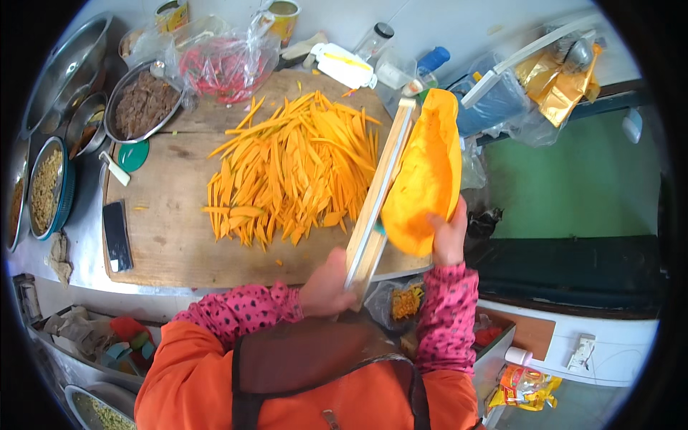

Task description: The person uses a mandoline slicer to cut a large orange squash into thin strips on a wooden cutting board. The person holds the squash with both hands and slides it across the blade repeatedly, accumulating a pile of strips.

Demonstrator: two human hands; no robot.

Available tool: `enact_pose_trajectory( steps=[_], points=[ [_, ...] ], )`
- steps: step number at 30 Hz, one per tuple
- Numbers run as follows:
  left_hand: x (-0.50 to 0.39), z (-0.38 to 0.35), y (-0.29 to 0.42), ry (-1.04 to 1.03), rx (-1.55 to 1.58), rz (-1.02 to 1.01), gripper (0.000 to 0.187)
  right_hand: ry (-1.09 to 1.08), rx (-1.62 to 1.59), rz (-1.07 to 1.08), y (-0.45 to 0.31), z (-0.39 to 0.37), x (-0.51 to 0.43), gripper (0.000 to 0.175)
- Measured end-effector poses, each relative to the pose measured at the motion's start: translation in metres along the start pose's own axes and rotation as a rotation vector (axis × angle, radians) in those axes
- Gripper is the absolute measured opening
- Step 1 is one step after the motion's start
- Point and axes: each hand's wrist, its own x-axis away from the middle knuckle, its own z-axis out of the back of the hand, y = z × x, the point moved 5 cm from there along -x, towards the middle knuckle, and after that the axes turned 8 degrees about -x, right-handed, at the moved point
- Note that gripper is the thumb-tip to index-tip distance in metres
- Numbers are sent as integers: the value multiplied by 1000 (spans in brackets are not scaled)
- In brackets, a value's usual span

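My left hand (327,285) grips the near end of a wooden slicer with a metal strip (371,215), which stands tilted, its far end up by the board's right edge. In my right hand (450,234) is a long hollowed piece of orange pumpkin (424,166), its scooped side facing up and its left edge against the slicer. My thumb presses into the hollow. A wide heap of orange pumpkin strips (290,166) lies on the wooden board (166,236) to the left of the slicer. The slicer's underside is hidden.
A phone (116,235), a white-handled peeler or knife (115,169) and a green lid (133,156) lie at the board's left. Beyond are a bowl of brown food (145,102) and a pink bag (226,67). A bag of orange scraps (406,303) hangs below the near edge.
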Motion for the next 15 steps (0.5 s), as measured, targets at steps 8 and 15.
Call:
enact_pose_trajectory(
  steps=[8,15],
  points=[
    [-51,35,-4,279,73,-210,55,-27,-261,-160,-22,13,11,64],
    [-101,78,2,269,-37,-45,45,-160,-73,-221,-43,7,168,72]
  ],
)
